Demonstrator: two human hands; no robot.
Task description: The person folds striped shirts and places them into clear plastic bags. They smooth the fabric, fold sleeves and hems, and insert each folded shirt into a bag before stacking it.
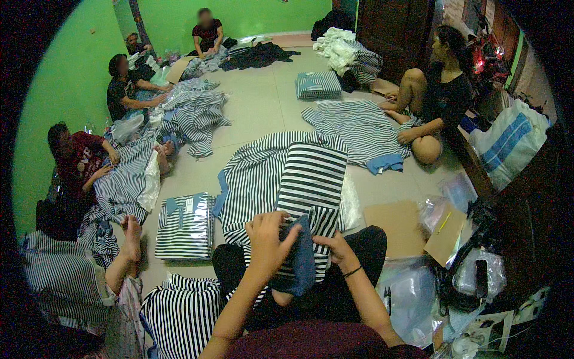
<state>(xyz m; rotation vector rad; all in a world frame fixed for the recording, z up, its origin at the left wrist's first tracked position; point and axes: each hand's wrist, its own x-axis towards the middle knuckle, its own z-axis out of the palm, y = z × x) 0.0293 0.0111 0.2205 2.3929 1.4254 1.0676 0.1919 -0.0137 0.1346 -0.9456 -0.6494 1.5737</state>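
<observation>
A black-and-white striped shirt [314, 179] with blue trim lies across my lap and the floor in front of me, its middle folded into a flat rectangle. My left hand [267, 236] is closed on the near end of it, thumb against the blue fabric part [300, 257]. At the right side of the same end, my right hand [339, 248] pinches the striped edge; a dark band circles that wrist. Part of the cloth between my hands hangs toward my foot. Left of the shirt is a stack of folded striped shirts [184, 227] in see-through plastic.
More striped cloth [182, 314] lies by my left knee. On my right are a cardboard sheet [394, 227], plastic bags [406, 293] and a yellow pen [444, 222]. A person [445, 90] sits at the right among garments; several others sit along the green wall. Another packed stack [318, 85] stands farther off.
</observation>
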